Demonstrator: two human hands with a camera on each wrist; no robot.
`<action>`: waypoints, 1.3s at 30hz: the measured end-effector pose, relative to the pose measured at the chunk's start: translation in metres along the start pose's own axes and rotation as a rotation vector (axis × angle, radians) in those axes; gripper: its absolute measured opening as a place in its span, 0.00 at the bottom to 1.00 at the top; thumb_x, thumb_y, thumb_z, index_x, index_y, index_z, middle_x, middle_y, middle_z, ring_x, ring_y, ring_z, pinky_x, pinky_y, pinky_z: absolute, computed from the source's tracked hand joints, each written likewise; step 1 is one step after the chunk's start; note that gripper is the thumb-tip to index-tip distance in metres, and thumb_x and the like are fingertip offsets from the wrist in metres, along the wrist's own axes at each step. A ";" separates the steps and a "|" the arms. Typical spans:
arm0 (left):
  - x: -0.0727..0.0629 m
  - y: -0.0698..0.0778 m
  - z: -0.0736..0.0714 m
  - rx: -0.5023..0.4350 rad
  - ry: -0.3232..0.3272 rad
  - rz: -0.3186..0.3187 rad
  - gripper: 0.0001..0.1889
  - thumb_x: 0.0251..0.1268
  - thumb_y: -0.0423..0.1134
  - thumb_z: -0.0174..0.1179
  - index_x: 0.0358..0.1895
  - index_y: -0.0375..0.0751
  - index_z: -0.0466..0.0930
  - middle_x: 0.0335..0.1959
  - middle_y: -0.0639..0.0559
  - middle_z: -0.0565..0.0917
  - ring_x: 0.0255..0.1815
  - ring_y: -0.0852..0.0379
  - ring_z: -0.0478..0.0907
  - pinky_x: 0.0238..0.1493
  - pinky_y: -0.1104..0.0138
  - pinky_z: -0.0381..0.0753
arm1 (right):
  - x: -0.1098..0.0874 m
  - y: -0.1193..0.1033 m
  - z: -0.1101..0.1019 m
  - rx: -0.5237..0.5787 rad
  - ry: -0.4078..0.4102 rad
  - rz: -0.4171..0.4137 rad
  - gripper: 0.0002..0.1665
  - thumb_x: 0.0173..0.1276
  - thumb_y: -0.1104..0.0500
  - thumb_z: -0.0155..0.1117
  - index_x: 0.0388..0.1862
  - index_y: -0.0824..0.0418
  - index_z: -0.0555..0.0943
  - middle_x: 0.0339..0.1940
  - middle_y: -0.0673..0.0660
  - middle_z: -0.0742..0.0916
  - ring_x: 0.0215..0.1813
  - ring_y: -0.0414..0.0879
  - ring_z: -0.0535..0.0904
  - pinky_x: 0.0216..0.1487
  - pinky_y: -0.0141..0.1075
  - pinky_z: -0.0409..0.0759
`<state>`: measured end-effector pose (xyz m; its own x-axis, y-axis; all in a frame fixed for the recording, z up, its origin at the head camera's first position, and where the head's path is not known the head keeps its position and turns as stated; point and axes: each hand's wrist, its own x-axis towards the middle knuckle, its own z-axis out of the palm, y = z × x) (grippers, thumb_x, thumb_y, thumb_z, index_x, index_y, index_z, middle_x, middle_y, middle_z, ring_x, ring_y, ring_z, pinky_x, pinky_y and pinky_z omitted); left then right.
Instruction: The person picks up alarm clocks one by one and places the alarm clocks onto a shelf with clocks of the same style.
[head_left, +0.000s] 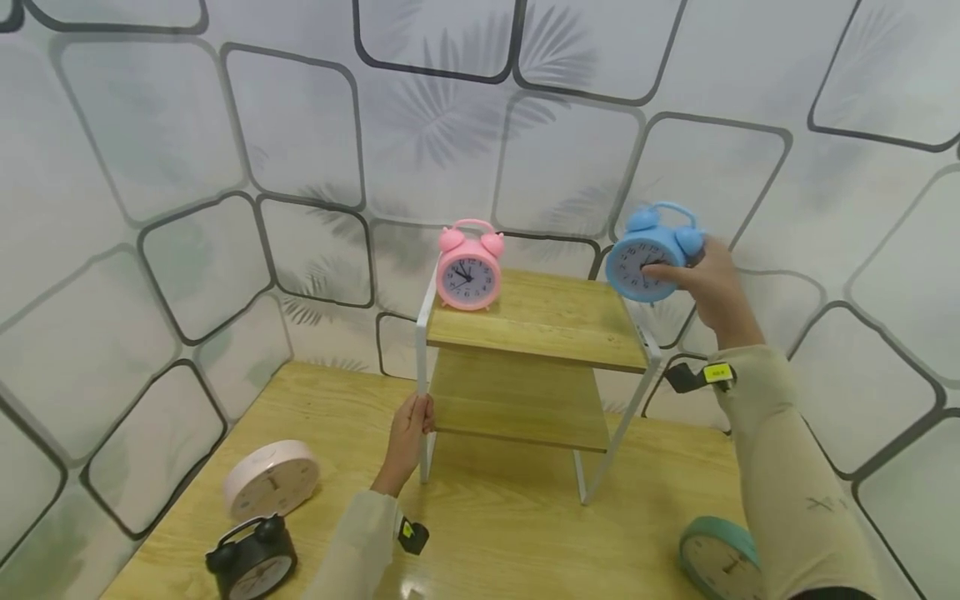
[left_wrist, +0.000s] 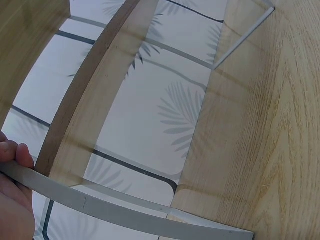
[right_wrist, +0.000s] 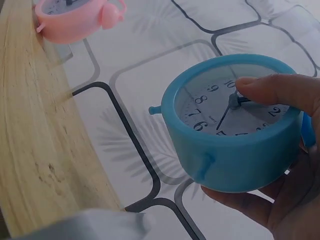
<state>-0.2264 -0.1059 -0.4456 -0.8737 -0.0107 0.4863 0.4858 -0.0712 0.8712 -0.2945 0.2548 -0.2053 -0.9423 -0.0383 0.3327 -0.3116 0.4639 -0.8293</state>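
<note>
My right hand [head_left: 712, 287] grips a blue twin-bell alarm clock [head_left: 642, 268] above the right end of a two-tier wooden shelf [head_left: 555, 321]. In the right wrist view the thumb [right_wrist: 275, 91] lies across the clock's face and the other fingers curl behind its back; the small feet point toward the shelf top. With my left hand [head_left: 408, 437] I hold the white metal frame [head_left: 422, 358] at the shelf's left front, near the lower board [head_left: 517, 400]. A pink twin-bell alarm clock [head_left: 468, 273] stands upright on the top board's left end.
On the wooden table [head_left: 487, 533], a pale pink round clock [head_left: 272, 479] and a black twin-bell alarm clock [head_left: 255, 560] stand at left. A green round clock [head_left: 722, 557] is at front right, beside my right sleeve. Patterned wall covering [head_left: 427, 150] rises behind the shelf.
</note>
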 end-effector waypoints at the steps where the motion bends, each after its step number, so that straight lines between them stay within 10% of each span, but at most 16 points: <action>1: 0.000 0.000 0.000 0.002 0.002 -0.001 0.16 0.75 0.26 0.33 0.25 0.22 0.60 0.17 0.32 0.59 0.17 0.60 0.58 0.19 0.69 0.61 | 0.001 0.000 0.002 -0.003 -0.015 -0.002 0.46 0.58 0.59 0.70 0.70 0.67 0.56 0.55 0.49 0.72 0.55 0.40 0.68 0.58 0.35 0.71; 23: 0.000 0.000 0.001 0.024 0.012 0.007 0.16 0.75 0.26 0.34 0.26 0.22 0.61 0.17 0.32 0.60 0.19 0.42 0.57 0.20 0.72 0.63 | 0.022 0.026 0.023 -0.041 -0.246 0.023 0.46 0.60 0.58 0.68 0.71 0.64 0.54 0.61 0.62 0.71 0.58 0.47 0.70 0.66 0.49 0.67; 29: 0.001 -0.001 0.001 0.032 0.012 0.012 0.16 0.75 0.26 0.33 0.25 0.22 0.61 0.17 0.32 0.60 0.20 0.40 0.57 0.20 0.57 0.62 | 0.021 0.030 0.026 -0.018 -0.252 0.017 0.45 0.59 0.59 0.68 0.71 0.64 0.56 0.60 0.60 0.73 0.55 0.41 0.72 0.60 0.36 0.72; 39: 0.001 -0.005 0.000 0.032 0.010 -0.001 0.17 0.76 0.27 0.33 0.25 0.23 0.60 0.17 0.33 0.60 0.19 0.44 0.58 0.21 0.74 0.64 | 0.024 0.041 0.030 -0.013 -0.265 -0.063 0.35 0.58 0.63 0.69 0.63 0.64 0.66 0.46 0.46 0.80 0.48 0.36 0.77 0.48 0.26 0.77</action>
<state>-0.2293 -0.1054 -0.4493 -0.8745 -0.0211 0.4845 0.4850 -0.0395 0.8736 -0.3338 0.2462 -0.2443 -0.9207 -0.2970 0.2532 -0.3710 0.4644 -0.8042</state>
